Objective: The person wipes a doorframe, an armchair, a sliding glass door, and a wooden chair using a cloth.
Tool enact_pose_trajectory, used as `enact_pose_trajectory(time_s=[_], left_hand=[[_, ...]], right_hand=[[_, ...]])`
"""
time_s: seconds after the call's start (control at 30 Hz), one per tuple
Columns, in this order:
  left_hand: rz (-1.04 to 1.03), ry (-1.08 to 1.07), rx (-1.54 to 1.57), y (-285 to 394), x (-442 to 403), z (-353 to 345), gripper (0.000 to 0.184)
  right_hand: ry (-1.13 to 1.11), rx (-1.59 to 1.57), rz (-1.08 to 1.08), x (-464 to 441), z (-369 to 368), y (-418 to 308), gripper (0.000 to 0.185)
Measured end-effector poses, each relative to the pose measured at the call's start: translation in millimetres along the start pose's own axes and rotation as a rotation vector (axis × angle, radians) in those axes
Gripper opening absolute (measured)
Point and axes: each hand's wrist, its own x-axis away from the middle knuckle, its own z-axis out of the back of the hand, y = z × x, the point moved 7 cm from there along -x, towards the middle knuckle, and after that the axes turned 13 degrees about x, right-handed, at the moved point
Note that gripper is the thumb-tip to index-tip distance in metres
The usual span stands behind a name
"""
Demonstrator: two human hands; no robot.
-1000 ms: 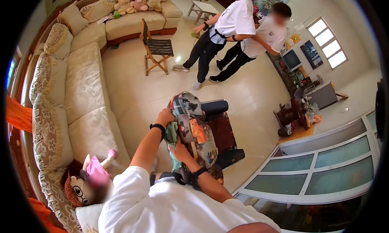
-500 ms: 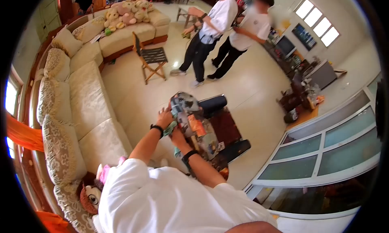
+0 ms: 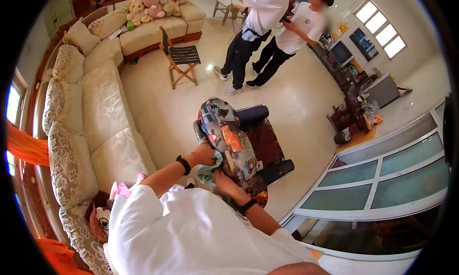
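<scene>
1. Here's your left hand (image 3: 204,153), black band (image 3: 183,165) at the wrist, right up against a crumpled pale-green cloth (image 3: 207,174)!
2. Your right hand (image 3: 227,184) meets that same cloth, finger closure hard to make out on both.
3. Just beyond them, a rounded chair back in multicoloured printed fabric (image 3: 233,139), dark padded armrests (image 3: 252,116) past it.
4. Across the floor, a wooden folding chair with black slats (image 3: 184,55) stands open; two white-shirted people (image 3: 265,12) stand close together.

Top edge chops off the head of one standing person (image 3: 264,12), the white shirt (image 3: 186,232) covers part of the doll (image 3: 99,223), and fingertips of left hand (image 3: 204,153) and right hand (image 3: 228,184) are honestly unclear.
</scene>
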Motion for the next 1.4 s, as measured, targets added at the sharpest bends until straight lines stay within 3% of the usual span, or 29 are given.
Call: enact_pose_trajectory(time_s=[0.07,0.27,0.33,0.43,0.53,0.6,0.67,0.7,0.77,0.93,1.1,1.2,1.23,1.3,1.33,1.4], left_hand=[[-0.021,-0.127,-0.051,14.6,3.2,-30.6,0.035],[-0.182,0.006,0.1,29.1,24.2,-23.2,0.04],[-0.256,0.049,0.152,25.6,30.0,-15.7,0.044],[-0.43,0.012,0.21,13.1,38.8,-2.8,0.059],[-0.391,-0.163,0.016,-5.1,26.1,-4.5,0.069],[-0.451,-0.086,0.033,0.2,17.3,-2.4,0.062],[-0.261,-0.39,-0.099,15.3,3.3,-24.6,0.047],[-0.289,-0.404,-0.159,30.9,3.7,-28.5,0.036],[-0.298,-0.438,-0.129,45.0,3.6,-56.2,0.035],[-0.325,-0.501,-0.101,91.0,15.3,-71.2,0.029],[-0.347,-0.475,-0.104,105.5,20.6,-63.4,0.03],[-0.395,-0.347,-0.033,106.4,29.3,-47.4,0.04],[-0.391,-0.354,-0.03,96.8,30.6,-51.8,0.04],[-0.479,-0.123,0.058,76.0,31.2,-46.9,0.049],[-0.477,-0.127,0.061,59.1,28.4,-50.7,0.049],[-0.434,0.059,0.049,24.9,21.8,-38.1,0.054]], right_hand=[[-0.06,-0.045,0.042,19.3,-15.1,0.2,0.071],[0.146,-0.13,0.06,31.8,-34.8,12.2,0.077],[-0.097,-0.154,-0.071,25.3,-32.8,17.2,0.088],[-0.209,-0.346,-0.15,20.1,-14.2,20.4,0.098],[-0.191,-0.372,-0.137,21.7,-6.7,24.5,0.103],[-0.087,-0.4,-0.122,24.7,-9.1,28.2,0.1],[-0.045,-0.414,-0.144,31.2,-8.8,24.4,0.09],[-0.033,-0.428,-0.157,34.4,-7.6,21.8,0.09],[-0.074,-0.412,-0.187,44.6,-6.8,18.7,0.075],[0.066,-0.587,-0.073,85.9,-17.1,17.3,0.063],[0.17,-0.534,-0.04,104.4,-19.2,11.0,0.072],[0.076,-0.369,-0.173,99.9,-27.3,11.6,0.073],[0.137,-0.324,-0.179,97.7,-26.5,8.9,0.073],[0.157,-0.251,-0.169,92.0,-18.9,3.6,0.068],[0.184,-0.167,-0.157,88.1,-12.2,0.1,0.063],[0.279,-0.147,-0.135,80.4,-13.0,-2.7,0.07]])
